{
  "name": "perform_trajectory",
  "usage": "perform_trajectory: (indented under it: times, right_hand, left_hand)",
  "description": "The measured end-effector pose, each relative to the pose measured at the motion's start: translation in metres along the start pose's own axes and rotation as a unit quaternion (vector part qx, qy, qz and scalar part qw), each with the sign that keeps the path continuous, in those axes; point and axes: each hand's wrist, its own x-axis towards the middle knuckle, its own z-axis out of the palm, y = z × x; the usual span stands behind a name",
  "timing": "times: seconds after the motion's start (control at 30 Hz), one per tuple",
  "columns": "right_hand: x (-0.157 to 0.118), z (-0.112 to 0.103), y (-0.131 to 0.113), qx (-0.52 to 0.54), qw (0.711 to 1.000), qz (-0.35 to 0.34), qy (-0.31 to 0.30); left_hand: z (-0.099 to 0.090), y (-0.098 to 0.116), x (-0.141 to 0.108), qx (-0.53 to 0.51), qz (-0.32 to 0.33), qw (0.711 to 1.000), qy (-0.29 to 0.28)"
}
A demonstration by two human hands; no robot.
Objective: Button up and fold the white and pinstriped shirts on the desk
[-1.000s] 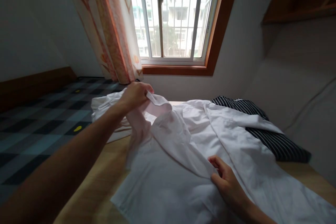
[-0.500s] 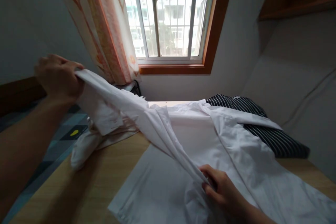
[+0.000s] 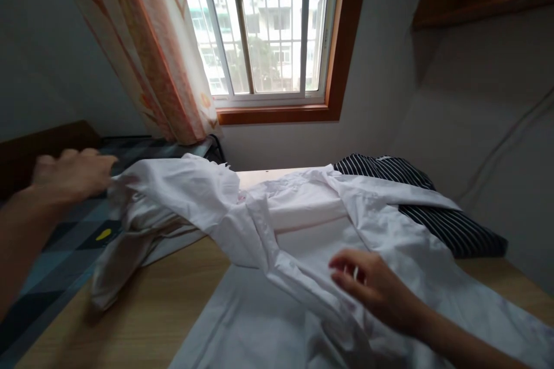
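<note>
A white shirt [image 3: 320,242] lies spread and rumpled over the wooden table. My left hand [image 3: 73,173], smeared a little by motion, is closed on the end of its left sleeve [image 3: 182,184], which it holds out to the left. Above the middle of the shirt hovers my right hand [image 3: 372,285], its curled fingers and thumb apart with nothing between them. Folds of the shirt's front edge lie slack just left of that hand. The other sleeve [image 3: 411,191] stretches to the right.
Black-and-white striped cloth [image 3: 454,228] lies under the right sleeve. A pale cloth bundle [image 3: 125,259] sits at the table's [image 3: 173,294] left side, beside a checked bed [image 3: 52,277]. Behind are a window [image 3: 259,29] and an orange-patterned curtain [image 3: 147,52]; a wooden shelf [image 3: 485,11] hangs upper right.
My right hand has let go of the shirt's edge and opened. My left hand has moved lower and leftward with the sleeve, and the stretched cloth has gone slack.
</note>
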Motion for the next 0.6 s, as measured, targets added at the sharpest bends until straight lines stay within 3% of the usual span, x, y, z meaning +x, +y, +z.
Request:
perform_trajectory:
  times: [0.03,0.07,0.13,0.2,0.3,0.4,0.47,0.6]
  right_hand:
    - [0.023,-0.015,0.003,-0.018,0.998,-0.003,0.055]
    - [0.049,-0.031,0.008,-0.035,0.993,-0.009,0.111]
    - [0.108,-0.060,0.024,-0.070,0.977,0.001,0.200]
    - [0.162,-0.081,0.046,-0.121,0.965,0.055,0.228]
    - [0.216,-0.091,0.078,-0.179,0.954,0.137,0.197]
    - [0.236,-0.085,0.098,-0.193,0.952,0.166,0.167]
    - [0.237,-0.081,0.106,-0.199,0.954,0.170,0.146]
    - [0.234,-0.089,0.107,-0.200,0.962,0.143,0.117]
  left_hand:
    - [-0.002,0.020,-0.001,0.051,0.013,0.999,0.012]
    - [-0.004,0.044,-0.003,0.076,0.032,0.994,0.069]
    - [-0.006,0.098,-0.010,0.069,0.103,0.986,0.109]
    - [0.000,0.151,-0.017,0.041,0.178,0.982,0.050]
    - [0.029,0.208,-0.022,0.017,0.229,0.965,-0.130]
    - [0.067,0.232,-0.021,0.002,0.234,0.945,-0.230]
    - [0.086,0.237,-0.018,-0.002,0.232,0.939,-0.252]
    - [0.093,0.243,-0.001,-0.006,0.234,0.942,-0.240]
